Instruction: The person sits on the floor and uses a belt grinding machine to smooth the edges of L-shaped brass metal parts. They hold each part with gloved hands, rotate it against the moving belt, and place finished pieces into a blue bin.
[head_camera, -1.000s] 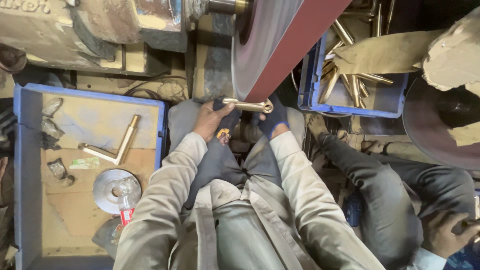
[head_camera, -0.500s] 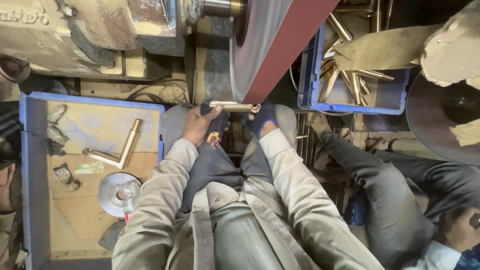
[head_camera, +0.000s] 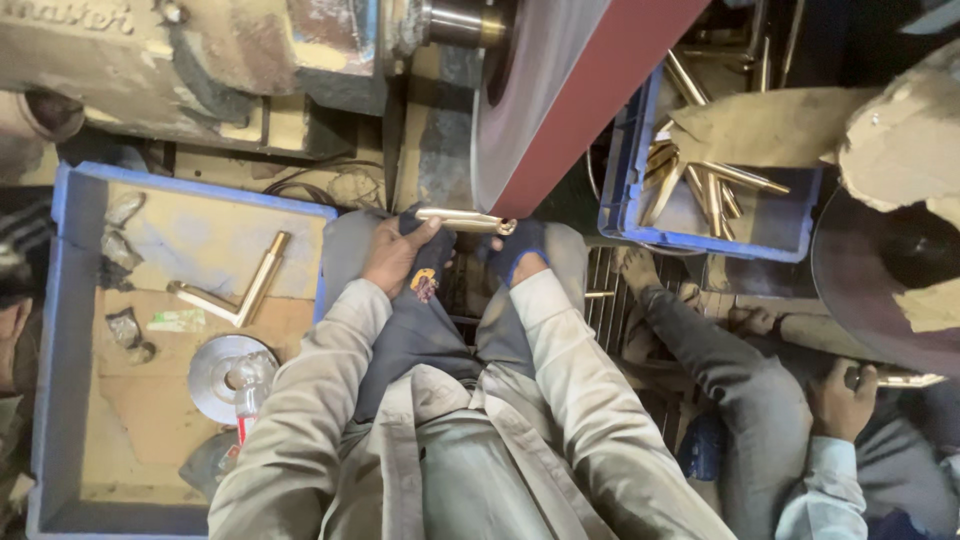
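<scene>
I hold a shiny brass rod (head_camera: 462, 220) with both hands. It lies flat, with its long way running from 9 o'clock to 3 o'clock. My left hand (head_camera: 398, 252) grips the 9 o'clock end. My right hand (head_camera: 514, 252) grips the 3 o'clock end. The rod touches the bottom edge of the big red belt (head_camera: 590, 95) at 12 o'clock. A blue tray (head_camera: 60, 330) sits at 9 o'clock.
</scene>
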